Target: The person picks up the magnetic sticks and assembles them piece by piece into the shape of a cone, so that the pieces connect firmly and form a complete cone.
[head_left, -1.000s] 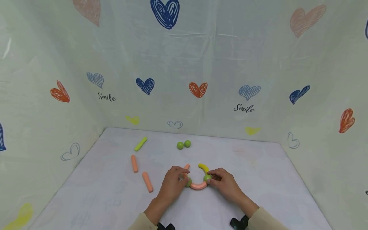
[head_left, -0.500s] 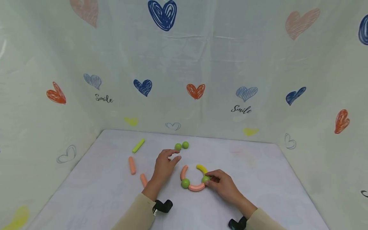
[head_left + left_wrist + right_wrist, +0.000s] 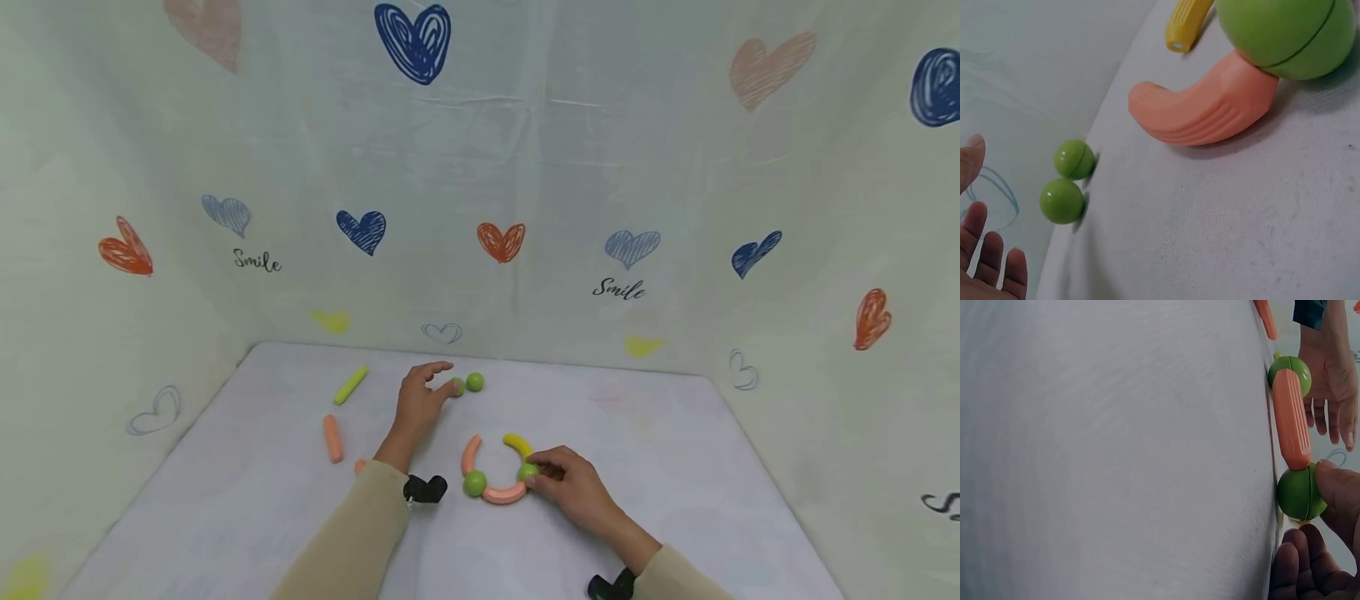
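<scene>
A partial ring lies on the white table: a green ball, an upright-lying curved orange piece, another curved orange piece at the front, a second green ball and a curved yellow piece. My right hand pinches that second ball at the ring's right side; its thumb lies against the ball in the right wrist view. My left hand reaches toward two loose green balls at the back, fingers spread. Its thumb overlaps the nearer ball in the head view, but the left wrist view shows a gap.
At the back left lies a yellow-green stick. A straight orange stick is nearer, and another orange stick is mostly hidden by the left sleeve. A heart-printed curtain stands behind the table.
My left hand has left the ring's left green ball and moved back and left, reaching the loose green balls. My right hand stays at the ring's right ball. The head view has shifted slightly.
</scene>
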`<state>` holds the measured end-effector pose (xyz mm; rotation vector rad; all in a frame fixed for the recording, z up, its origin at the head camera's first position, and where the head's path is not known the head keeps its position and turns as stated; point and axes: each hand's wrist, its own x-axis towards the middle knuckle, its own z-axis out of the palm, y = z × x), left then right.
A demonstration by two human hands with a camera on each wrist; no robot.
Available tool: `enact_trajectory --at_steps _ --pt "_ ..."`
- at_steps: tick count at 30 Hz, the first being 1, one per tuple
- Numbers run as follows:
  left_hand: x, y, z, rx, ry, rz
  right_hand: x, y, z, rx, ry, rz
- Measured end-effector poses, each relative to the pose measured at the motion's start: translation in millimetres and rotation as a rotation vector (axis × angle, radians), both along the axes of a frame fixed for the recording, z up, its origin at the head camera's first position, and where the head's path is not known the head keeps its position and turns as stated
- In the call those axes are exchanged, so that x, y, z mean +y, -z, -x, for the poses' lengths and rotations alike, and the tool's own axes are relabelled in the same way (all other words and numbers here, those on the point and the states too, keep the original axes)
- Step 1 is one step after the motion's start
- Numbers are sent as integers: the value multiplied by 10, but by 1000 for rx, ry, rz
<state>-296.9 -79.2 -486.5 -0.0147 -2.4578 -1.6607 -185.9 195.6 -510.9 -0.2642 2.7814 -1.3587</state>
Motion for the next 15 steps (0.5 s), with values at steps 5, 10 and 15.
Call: enact_trajectory --at_steps 5,10,15 --pt "34 47 99 -39 5 20 10 21 4 -6 3 5" --pt "54 104 154 -56 2 62 9 11 -3 -8 -8 17" --pt "49 202 213 -49 6 110 16 -14 -6 -10 -17 25"
